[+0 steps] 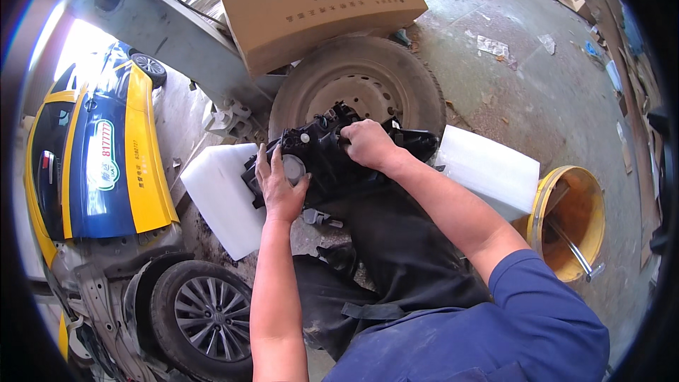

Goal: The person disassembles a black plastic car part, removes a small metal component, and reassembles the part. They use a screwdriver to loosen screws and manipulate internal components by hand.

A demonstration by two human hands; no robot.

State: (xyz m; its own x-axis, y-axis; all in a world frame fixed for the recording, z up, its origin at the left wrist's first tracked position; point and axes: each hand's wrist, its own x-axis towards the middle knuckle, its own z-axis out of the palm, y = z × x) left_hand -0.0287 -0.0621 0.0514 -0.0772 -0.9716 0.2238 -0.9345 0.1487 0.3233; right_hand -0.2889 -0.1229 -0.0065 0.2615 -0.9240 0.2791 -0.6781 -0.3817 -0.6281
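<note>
A black car headlight unit lies across my lap, its back side with sockets and a wire facing up. My left hand rests on its left part, the fingers stretched and spread beside a round grey cap, the thumb on the cap's other side. A small white round piece shows just above that cap. Toward the right of the housing, my right hand is closed in a pinch against the black plastic. What its fingers hold is hidden.
White foam blocks flank the headlight, one left, one right. Beyond it lie a wheel and a cardboard box. At right stands a yellow bucket with a metal tool. A blue-yellow car and another wheel are left.
</note>
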